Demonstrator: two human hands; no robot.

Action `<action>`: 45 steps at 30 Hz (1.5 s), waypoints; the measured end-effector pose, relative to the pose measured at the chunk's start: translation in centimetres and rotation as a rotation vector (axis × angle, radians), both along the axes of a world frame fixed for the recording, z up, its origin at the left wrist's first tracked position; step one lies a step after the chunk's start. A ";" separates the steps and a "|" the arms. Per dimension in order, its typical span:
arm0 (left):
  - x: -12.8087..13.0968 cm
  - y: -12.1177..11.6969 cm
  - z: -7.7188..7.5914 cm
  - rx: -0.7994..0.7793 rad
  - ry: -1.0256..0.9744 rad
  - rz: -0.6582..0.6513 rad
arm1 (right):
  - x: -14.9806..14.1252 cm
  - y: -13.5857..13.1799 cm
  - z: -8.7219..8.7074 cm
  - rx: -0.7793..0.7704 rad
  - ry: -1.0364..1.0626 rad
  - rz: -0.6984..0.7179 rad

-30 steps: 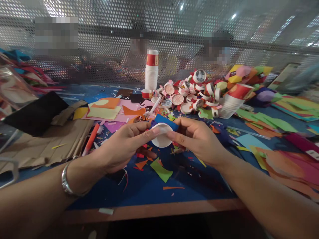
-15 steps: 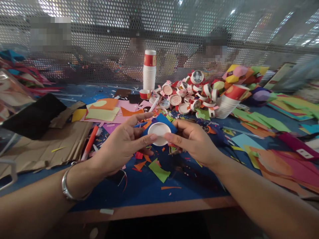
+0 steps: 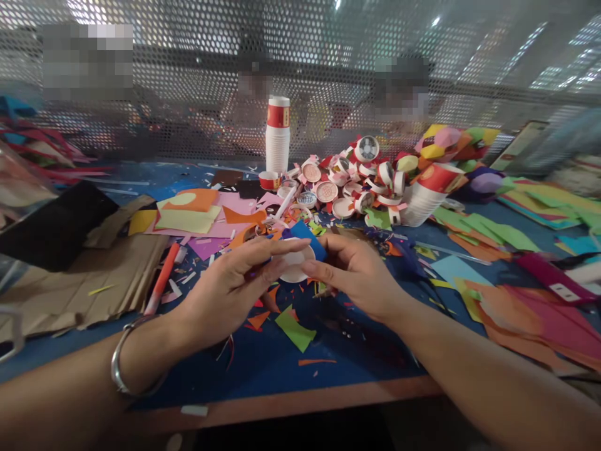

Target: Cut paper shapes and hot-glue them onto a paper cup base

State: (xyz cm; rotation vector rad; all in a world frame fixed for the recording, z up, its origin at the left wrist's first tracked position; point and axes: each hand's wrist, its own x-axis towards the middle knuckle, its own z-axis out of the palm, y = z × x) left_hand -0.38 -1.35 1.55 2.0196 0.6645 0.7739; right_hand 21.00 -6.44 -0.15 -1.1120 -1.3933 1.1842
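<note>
Over the near middle of the table, a small round white paper cup bottom (image 3: 297,272) sits against a piece of blue paper (image 3: 308,237). My right hand (image 3: 364,279) pinches both at their right side, thumb on the white face and fingers behind. On the left, my left hand (image 3: 235,279) grips the cup bottom with its thumb at the edge, while its index finger stretches across the top of the white face. Its other fingers are partly hidden. Beneath the hands lie a green paper scrap (image 3: 295,329) and small orange snippets.
Behind the hands is a heap of cut cup bottoms (image 3: 326,191), between an upright cup stack (image 3: 277,141) and a leaning one (image 3: 429,194). Cardboard (image 3: 94,288) and an orange-red pen-shaped tool (image 3: 162,275) lie left, coloured paper sheets (image 3: 530,319) right. A perforated metal screen (image 3: 188,113) stands behind.
My left index finger has come down across the white face, and the left thumb has slid towards its edge. My right hand keeps its pinch. The view has shifted slightly.
</note>
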 end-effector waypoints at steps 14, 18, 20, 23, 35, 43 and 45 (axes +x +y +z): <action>-0.1 0.6 -0.7 -0.057 0.003 -0.026 | 0.0 0.4 -0.3 -0.043 -0.008 -0.003; -0.1 0.7 -0.6 -0.114 -0.045 0.019 | 0.1 0.4 0.2 -0.041 -0.024 -0.020; -0.1 0.8 -0.6 -0.132 -0.083 0.028 | 0.1 0.4 0.4 -0.039 -0.022 -0.057; -0.2 1.2 -0.7 -0.161 -0.142 0.049 | 0.4 0.5 0.6 0.009 -0.038 -0.143; -0.7 2.0 -0.8 -0.118 -0.136 0.068 | 3.5 -1.0 4.5 0.233 -0.079 -0.381; -0.9 1.6 -0.7 -0.118 -0.075 0.092 | 7.4 -4.5 2.5 0.177 -0.776 -0.531; -0.9 1.6 -0.7 -0.115 -0.057 0.086 | 8.0 -5.2 1.3 0.096 -0.863 -0.488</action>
